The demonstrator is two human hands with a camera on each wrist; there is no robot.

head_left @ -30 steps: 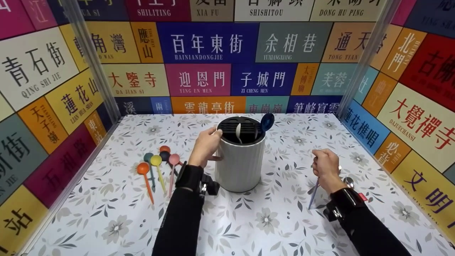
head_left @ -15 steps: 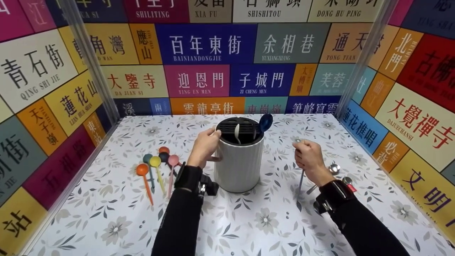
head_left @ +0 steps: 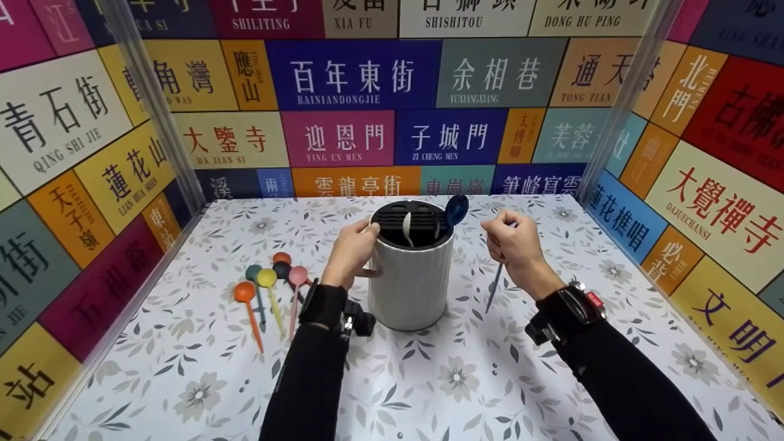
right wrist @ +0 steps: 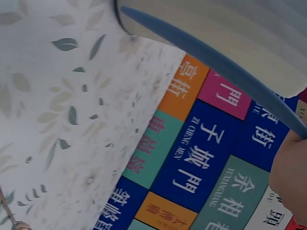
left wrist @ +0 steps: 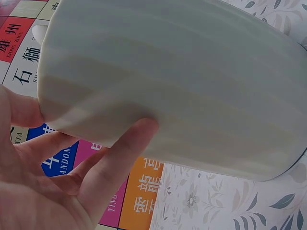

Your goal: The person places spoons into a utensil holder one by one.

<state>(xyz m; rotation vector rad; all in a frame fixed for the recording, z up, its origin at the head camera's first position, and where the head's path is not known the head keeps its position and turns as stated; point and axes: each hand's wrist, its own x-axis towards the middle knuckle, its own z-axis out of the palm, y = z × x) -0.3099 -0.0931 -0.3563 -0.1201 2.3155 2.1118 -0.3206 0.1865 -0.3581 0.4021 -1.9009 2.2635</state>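
An off-white ribbed utensil holder (head_left: pixel 411 288) with a black slotted top stands upright in the middle of the table. My left hand (head_left: pixel 351 252) grips its left side near the rim. In the left wrist view, one fingertip (left wrist: pixel 146 125) presses on the wall. A dark blue spoon (head_left: pixel 457 210) leans out of the holder's right side, and a pale utensil (head_left: pixel 408 229) stands in the opening. My right hand (head_left: pixel 513 248), right of the holder, holds a slim blue-handled utensil (right wrist: pixel 216 60) with its handle pointing down. The utensil's other end is hidden in the hand.
Several colourful spoons lie left of the holder, among them an orange spoon (head_left: pixel 246 293), a yellow spoon (head_left: pixel 267 278) and a pink spoon (head_left: pixel 299 275). A metal spoon (head_left: pixel 577 285) shows behind my right wrist. Printed panels (head_left: pixel 355 73) wall the flower-patterned table (head_left: pixel 459 392).
My right hand has moved left and away from me, toward the holder, carrying the blue-handled utensil off from the metal spoons. My left hand has kept its grip on the holder.
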